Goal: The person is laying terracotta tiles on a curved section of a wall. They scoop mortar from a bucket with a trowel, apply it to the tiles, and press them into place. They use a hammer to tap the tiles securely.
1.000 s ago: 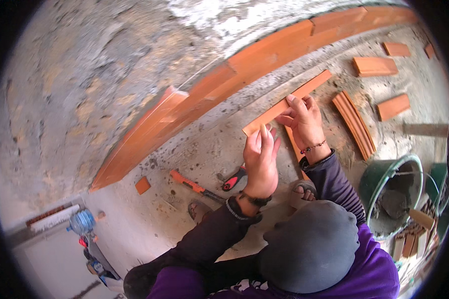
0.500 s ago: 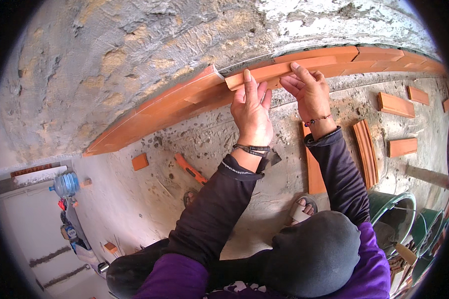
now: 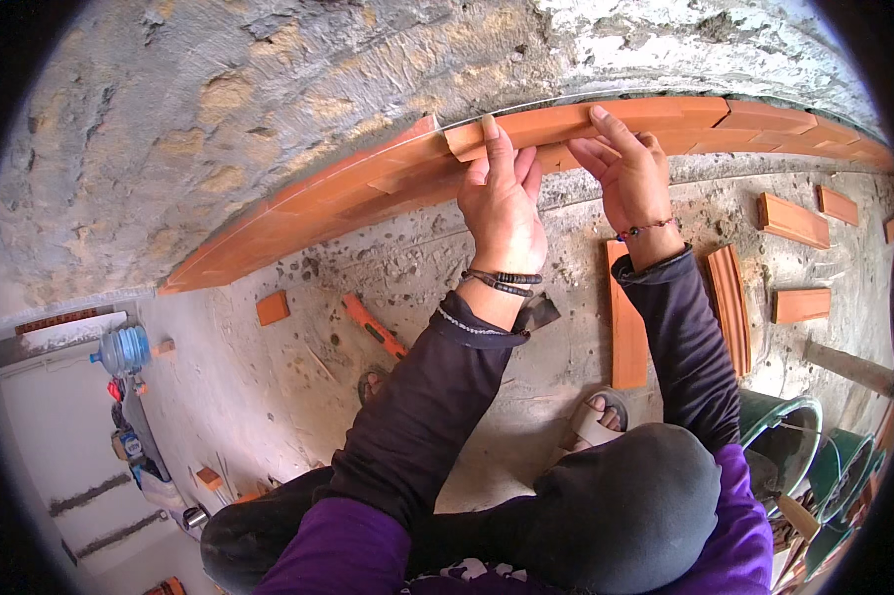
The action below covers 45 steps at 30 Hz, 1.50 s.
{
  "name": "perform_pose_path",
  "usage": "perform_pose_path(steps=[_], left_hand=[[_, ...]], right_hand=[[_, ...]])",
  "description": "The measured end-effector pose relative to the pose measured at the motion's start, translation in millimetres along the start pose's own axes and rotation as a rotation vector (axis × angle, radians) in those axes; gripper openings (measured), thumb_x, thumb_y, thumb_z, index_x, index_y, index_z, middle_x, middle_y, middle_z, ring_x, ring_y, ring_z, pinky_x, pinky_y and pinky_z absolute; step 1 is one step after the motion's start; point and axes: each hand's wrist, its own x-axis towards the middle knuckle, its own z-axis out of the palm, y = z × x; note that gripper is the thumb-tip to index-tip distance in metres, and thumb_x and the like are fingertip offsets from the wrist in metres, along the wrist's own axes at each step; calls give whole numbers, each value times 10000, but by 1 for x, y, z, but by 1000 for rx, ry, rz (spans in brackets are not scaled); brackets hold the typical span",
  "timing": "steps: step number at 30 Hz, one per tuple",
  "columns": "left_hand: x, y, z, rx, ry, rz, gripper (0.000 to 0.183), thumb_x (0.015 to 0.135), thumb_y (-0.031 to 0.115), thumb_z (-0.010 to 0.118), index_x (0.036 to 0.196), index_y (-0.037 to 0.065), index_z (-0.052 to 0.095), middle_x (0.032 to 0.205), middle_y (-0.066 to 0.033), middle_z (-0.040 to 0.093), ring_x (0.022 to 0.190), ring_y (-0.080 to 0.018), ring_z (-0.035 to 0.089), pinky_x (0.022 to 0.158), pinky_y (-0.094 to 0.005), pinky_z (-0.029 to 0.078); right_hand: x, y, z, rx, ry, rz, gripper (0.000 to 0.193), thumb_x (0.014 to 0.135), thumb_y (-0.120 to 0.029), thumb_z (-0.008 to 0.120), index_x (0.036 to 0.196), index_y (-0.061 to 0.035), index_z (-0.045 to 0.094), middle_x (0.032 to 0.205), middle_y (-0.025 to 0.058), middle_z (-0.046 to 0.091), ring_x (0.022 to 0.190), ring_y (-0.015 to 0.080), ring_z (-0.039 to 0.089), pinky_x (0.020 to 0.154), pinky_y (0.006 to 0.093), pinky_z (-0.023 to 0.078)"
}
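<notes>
1. Left hand [image 3: 503, 213]: partly closed, thumb up on the face of a long, narrow orange fired-clay strip [image 3: 541, 129] near its left end, fingers curled below.
2. Right hand [image 3: 637, 188]: loosely curled, thumb on the strip farther right, fingers bent beneath; how firmly they bear on it cannot be told.
3. Strip's place: along the top of an orange clay tile row [image 3: 318, 218], at the foot of a rough grey plastered wall [image 3: 269, 109]. Whether it is seated or only held there is unclear.
4. Step in hand, by judgement: fitting the strip into line with the row.
5. Next move, by judgement, calls for steady support from both hands, an even top edge and a square left end.
6. Writing: none legible. A clear blue plastic water bottle [image 3: 122, 350] shows no readable label; a small blue-marked item [image 3: 128, 443] near it is too tiny to read.
</notes>
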Motion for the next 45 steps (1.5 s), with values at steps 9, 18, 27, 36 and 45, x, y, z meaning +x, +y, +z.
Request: perform_pose_path(steps=[9, 18, 27, 36, 45], left_hand=[[-4, 2, 3, -13, 4, 46, 760, 928, 554, 615, 1347, -57, 442, 1372, -165, 451, 1280, -309, 483, 1119, -430, 366], [1, 2, 5, -74, 56, 5, 783, 925, 539, 631, 1369, -65, 404, 1321, -161, 468, 1235, -286, 509, 1090, -408, 403], [3, 0, 0, -92, 26, 9, 779, 924, 521, 644, 1367, -70, 397, 1328, -153, 453, 1222, -288, 510, 1084, -405, 411], [8, 10, 5, -29, 65, -55, 828, 918, 550, 624, 1417, -37, 320, 1353, -237, 417, 1271, -325, 464, 1137, -437, 365], [8, 20, 13, 5, 163, -79, 642, 929, 467, 655, 1350, 30, 447, 1239, -171, 523, 1149, -291, 560, 1085, -432, 433]], right_hand=[[-3, -2, 6, 0, 64, -5, 382, 820, -161, 799, 1025, 83, 588, 925, 129, 659, 767, 186, 678, 723, 288, 588], [-1, -13, 4, -182, -58, -9, 424, 799, -186, 822, 1031, 89, 596, 893, 144, 649, 713, 196, 688, 662, 306, 614], [0, -17, 0, -292, 63, -170, 854, 839, -137, 792, 1360, 92, 155, 1002, 190, 645, 819, 255, 712, 733, 362, 632], [8, -25, -3, -349, 3, -155, 943, 847, -183, 797, 1379, 47, 52, 1011, 215, 626, 814, 260, 710, 736, 349, 632], [33, -23, -45, -1173, 160, -897, 731, 644, -338, 920, 1182, 5, 564, 901, 110, 633, 720, 197, 660, 600, 312, 544]])
